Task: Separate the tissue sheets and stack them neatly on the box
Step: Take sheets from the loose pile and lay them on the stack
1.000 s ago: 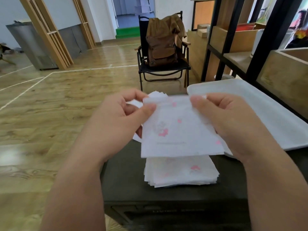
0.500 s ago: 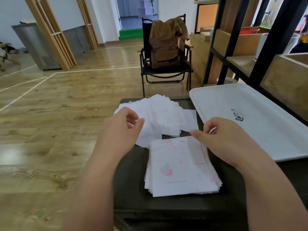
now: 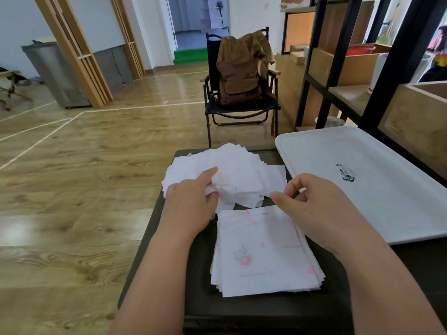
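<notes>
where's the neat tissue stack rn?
Head view, lower centre: the neat stack lies on the dark box, nearer than the loose pile, between both forearms, left of the white tray.

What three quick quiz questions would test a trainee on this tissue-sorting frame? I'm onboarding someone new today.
1. True or false: the neat stack lies nearer the person than the loose pile.
2. Which of the hands grips a tissue from the loose pile? A) left hand B) right hand C) both
3. Fill in: the white tray lies to the ____ of the dark box.

Key: 1 true; 2 A, the right hand hovers over the neat stack's far corner with nothing visibly in it; 3 right.
</notes>
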Demonstrator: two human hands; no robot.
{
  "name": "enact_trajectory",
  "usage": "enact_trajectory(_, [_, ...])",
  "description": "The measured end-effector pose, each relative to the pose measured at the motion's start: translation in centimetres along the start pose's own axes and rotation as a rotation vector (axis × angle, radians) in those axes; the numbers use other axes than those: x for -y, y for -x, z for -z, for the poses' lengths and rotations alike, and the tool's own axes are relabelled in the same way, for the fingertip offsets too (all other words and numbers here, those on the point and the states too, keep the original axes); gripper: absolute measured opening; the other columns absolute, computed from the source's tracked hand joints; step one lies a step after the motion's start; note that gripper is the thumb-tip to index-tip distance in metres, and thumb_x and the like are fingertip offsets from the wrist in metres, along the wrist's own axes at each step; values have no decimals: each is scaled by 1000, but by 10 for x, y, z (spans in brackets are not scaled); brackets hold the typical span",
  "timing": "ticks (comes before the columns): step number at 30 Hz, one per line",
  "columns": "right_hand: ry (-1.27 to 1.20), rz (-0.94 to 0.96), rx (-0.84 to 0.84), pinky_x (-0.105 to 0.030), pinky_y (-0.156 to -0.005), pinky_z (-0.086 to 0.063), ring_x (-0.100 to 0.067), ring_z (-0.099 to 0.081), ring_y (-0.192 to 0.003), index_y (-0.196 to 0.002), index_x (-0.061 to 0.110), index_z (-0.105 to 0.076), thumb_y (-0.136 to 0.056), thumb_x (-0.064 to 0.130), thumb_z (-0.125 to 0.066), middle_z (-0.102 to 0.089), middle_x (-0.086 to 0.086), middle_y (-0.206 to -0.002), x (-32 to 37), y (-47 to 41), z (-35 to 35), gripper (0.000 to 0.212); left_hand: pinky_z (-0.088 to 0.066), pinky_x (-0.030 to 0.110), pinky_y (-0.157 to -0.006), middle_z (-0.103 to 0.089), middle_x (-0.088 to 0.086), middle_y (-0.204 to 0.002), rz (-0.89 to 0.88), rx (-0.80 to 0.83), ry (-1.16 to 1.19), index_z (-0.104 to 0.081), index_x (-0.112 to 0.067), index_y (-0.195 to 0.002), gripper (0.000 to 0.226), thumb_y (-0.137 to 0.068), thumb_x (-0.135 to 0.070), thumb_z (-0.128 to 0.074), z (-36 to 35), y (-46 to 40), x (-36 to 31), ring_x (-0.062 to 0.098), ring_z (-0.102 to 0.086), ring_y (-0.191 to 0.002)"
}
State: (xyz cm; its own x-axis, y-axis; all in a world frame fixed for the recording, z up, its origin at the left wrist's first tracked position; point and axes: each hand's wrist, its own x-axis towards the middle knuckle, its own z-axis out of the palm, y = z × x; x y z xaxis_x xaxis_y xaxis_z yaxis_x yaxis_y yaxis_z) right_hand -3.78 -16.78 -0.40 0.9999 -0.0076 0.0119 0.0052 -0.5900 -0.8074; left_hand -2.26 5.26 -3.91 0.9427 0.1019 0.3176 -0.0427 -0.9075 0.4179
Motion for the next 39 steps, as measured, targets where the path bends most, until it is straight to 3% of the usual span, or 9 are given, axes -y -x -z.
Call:
enact_trajectory(4, [4, 2, -3, -24, -54, -35, -5, -49, -52, -78, 27, -57, -83, 48, -66, -50, 17, -43, -3, -3, 0, 23, -46, 29, -91, -71, -10, -108, 54, -69, 97, -56, -34, -135, 51, -89, -14, -62, 6, 4, 1, 13, -63, -104])
enact_trajectory(9, [23, 8, -11, -24, -54, -34, -7, -50, -57, -79, 28, -57, -83, 48, -65, -51, 9, -53, -4, -3, 0, 22, -43, 28, -88, -63, -18, -106, 109, 40, 64, -56, -37, -132, 49, -86, -36, -71, 11, 5, 5, 9, -57, -104])
enact_trajectory(15, [55, 15, 4, -23, -54, -35, -8, -54, -63, -79, 30, -56, -86, 44, -63, -57, 7, -64, -4, -3, 1, 17, -32, 9, -65, -61, -15, -119, 127, 114, 25, -46, -36, -142, 50, -98, -11, -45, 14, 3, 11, 2, -46, -95])
enact_trajectory(20, [36, 13, -10, -23, -54, -35, -7, -53, -60, -77, 30, -56, -86, 46, -62, -55, 8, -60, -2, -2, 0, 19, -44, 27, -79, -60, -5, -117, 76, 3, -25, -61, -31, -132, 40, -96, -17, -51, 5, 4, -3, 15, -55, -106])
enact_trajectory(26, [29, 18, -3, -22, -54, -33, -5, -53, -59, -77, 31, -56, -86, 46, -63, -55, 9, -60, 1, 0, -1, 19, -36, 18, -65, -66, -8, -98, 42, -226, 23, -72, -21, -92, 17, -97, -27, -57, 10, 0, -9, 10, -57, -87])
enact_trajectory(30, [-28, 79, -35, -21, -54, -36, -1, -56, -59, -77, 31, -58, -85, 45, -63, -60, 12, -59, 8, 3, 1, 17, -37, 12, -50, -60, -14, -57, 228, -389, 493, -63, -23, -67, 30, -95, -35, -60, 38, 5, -22, 2, -50, -52])
enact_trajectory(34, [-291, 137, 67, -27, -71, -52, 2, -66, -76, -95, 39, -62, -74, 62, -60, -70, 22, -81, 21, 10, 0, 31, -58, 34, -65, -78, -3, -85, 425, -224, 1228, -78, -27, -85, 20, -94, -37, -63, 73, 15, -44, 15, -75, -77])
enact_trajectory(37, [-462, 163, 135, -33, -87, -53, 4, -66, -89, -121, 47, -45, -61, 78, -53, -70, 28, -90, 31, 15, -7, 68, -56, 37, -74, -78, 1, -92, 432, -152, 1300, -79, -28, -85, 24, -96, -37, -60, 80, 20, -53, 18, -76, -84])
enact_trajectory(39, [-586, 186, 125, -29, -84, -52, 8, -66, -87, -123, 51, -40, -59, 78, -50, -70, 30, -88, 37, 18, -11, 70, -55, 32, -66, -78, 0, -88, 438, -113, 1290, -79, -30, -78, 31, -98, -37, -56, 76, 22, -61, 15, -75, -80])
